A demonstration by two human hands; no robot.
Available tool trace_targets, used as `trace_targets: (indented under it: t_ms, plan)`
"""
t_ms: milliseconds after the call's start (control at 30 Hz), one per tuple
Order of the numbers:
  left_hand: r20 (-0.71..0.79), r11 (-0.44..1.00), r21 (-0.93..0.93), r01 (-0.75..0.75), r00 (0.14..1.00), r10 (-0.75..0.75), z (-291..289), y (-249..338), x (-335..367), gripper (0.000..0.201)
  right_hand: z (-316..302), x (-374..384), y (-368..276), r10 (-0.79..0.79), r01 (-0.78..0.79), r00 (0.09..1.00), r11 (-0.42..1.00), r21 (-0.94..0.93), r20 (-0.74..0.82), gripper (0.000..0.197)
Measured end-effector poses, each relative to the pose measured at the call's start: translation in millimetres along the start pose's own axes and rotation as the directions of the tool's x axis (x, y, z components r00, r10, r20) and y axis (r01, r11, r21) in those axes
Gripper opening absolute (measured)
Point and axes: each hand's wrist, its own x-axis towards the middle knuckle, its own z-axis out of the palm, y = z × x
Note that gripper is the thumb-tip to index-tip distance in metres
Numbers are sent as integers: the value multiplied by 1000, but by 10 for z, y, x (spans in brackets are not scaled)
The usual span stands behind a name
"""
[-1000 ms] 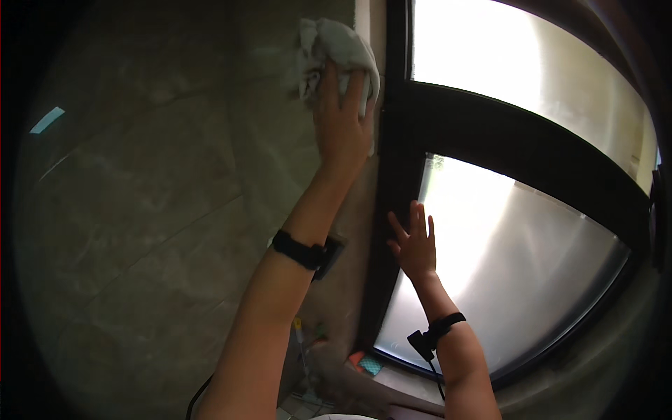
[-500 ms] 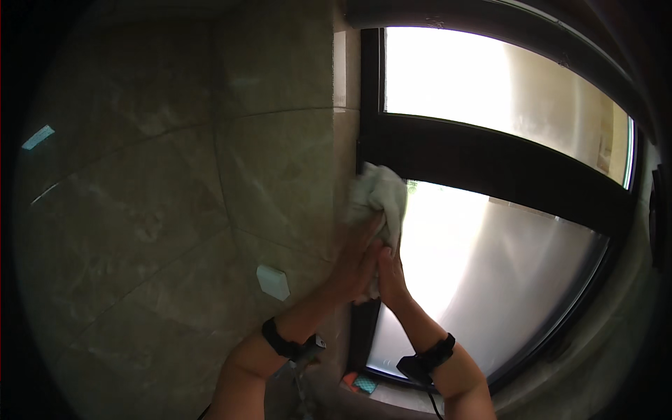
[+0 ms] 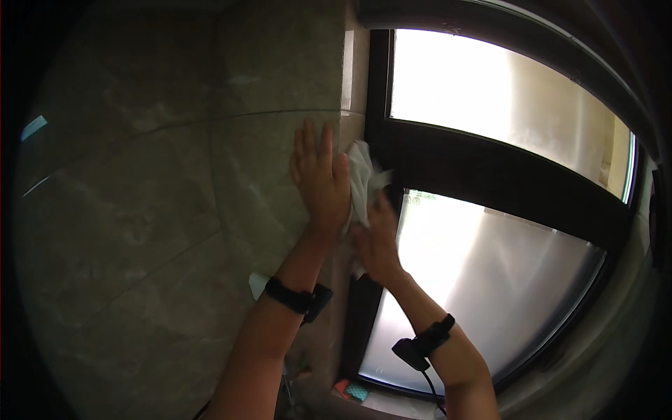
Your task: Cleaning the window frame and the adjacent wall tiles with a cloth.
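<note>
My left hand (image 3: 321, 183) lies flat on the tiled wall (image 3: 266, 168) close to its corner, fingers stretched upward and holding nothing. Just right of it, a white cloth (image 3: 360, 178) is bunched against the narrow tiled side beside the window frame. My right hand (image 3: 379, 238) is closed on this cloth, its fingers smeared by motion. The dark window frame (image 3: 448, 150) runs behind and to the right of the cloth. Both forearms carry a black strap with a small device.
Bright frosted panes (image 3: 490, 280) fill the frame on the right. A white switch plate (image 3: 257, 285) on the wall is partly behind my left forearm. Orange and teal sponge-like items (image 3: 355, 392) sit on the sill below. A dark bar (image 3: 490, 21) crosses the top.
My left hand has left the cloth and moved up and left onto the wall, its fingers now spread. My right hand has risen slightly, with the cloth still in it.
</note>
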Motion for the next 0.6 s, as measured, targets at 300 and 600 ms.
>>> trace_targets:
  t_ms: [300, 600]
  plan:
    - [34, 959, -284, 0, 999, 10, 36, -244, -62, 43, 209, 931, 198, -85, 50, 992, 948, -314, -96, 49]
    - [33, 985, -170, -12, 999, 18, 106, -163, -54, 48, -161, 2556, 303, -119, 28, 953, 950, -311, -277, 45]
